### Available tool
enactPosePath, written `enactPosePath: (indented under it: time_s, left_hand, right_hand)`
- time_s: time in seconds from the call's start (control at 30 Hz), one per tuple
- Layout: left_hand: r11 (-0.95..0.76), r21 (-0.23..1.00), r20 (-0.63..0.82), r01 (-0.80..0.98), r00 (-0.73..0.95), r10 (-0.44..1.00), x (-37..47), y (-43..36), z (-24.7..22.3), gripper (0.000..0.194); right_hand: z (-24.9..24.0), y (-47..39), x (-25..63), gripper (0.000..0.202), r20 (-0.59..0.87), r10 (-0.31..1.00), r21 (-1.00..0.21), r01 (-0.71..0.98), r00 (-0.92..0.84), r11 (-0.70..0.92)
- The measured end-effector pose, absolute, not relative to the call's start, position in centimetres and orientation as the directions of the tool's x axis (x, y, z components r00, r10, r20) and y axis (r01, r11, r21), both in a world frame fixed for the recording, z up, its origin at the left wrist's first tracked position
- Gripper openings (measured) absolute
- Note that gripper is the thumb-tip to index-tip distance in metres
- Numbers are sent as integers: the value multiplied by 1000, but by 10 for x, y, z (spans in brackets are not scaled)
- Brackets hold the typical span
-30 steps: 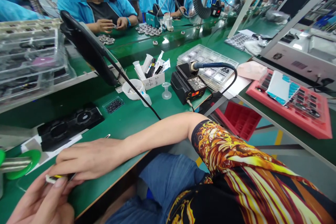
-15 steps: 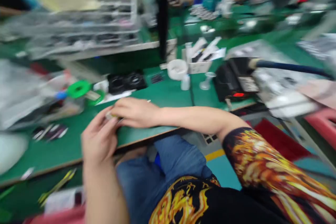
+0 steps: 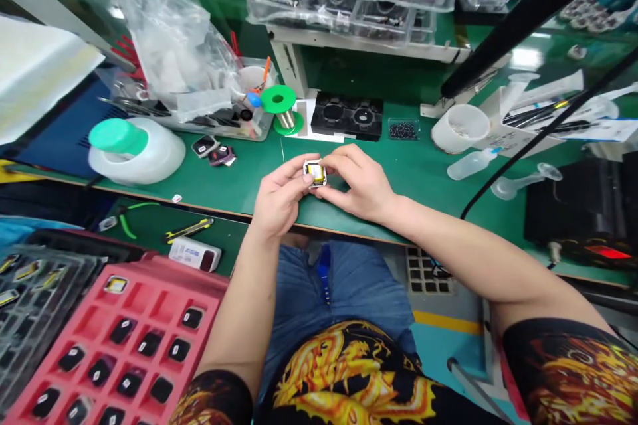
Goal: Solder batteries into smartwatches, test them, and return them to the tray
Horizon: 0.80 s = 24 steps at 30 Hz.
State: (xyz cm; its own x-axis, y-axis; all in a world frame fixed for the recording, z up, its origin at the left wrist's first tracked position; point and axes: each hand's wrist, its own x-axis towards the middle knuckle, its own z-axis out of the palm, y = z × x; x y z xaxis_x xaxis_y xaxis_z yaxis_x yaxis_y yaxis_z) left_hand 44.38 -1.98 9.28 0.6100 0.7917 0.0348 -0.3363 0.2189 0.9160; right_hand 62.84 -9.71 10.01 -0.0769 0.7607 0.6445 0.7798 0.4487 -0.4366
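Between my two hands, just above the front of the green bench, is a small open smartwatch case (image 3: 316, 174) with a white frame and a yellow, battery-like piece inside. My left hand (image 3: 280, 198) pinches it from the left, thumb lying across its face. From the right, my right hand (image 3: 359, 184) grips it with fingertips at the upper edge and thumb near the lower corner. Farther left on the bench lie two dark watch parts (image 3: 213, 149). A black two-well holder (image 3: 347, 115) sits beyond my hands. My fingers partly cover the case.
A solder spool (image 3: 280, 101), a white bottle with green cap (image 3: 137, 149) and clear compartment trays (image 3: 349, 10) stand around the bench. At lower left is a red foam tray (image 3: 94, 322) with watch parts. A black cable (image 3: 543, 113) crosses at right, near a white cup (image 3: 459, 127).
The view has swung left and sharpened, bringing the red tray into sight. The case, mostly hidden by my fingers before, now faces up with its yellow piece showing; both hands stay on it.
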Motion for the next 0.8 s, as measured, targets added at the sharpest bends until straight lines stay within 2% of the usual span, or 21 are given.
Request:
enactPosePath:
  time_s: [0.27,0.8]
  left_hand:
    - [228,912,7,-339,570,821,444,-19,98,32]
    - [251,901,-26,-353,534,845,445,-21,100,27]
  right_hand:
    - [99,-98,628,37,599,798,-519,728,-64,448]
    - [98,-99,627,37,585,808,-538,715,-65,447]
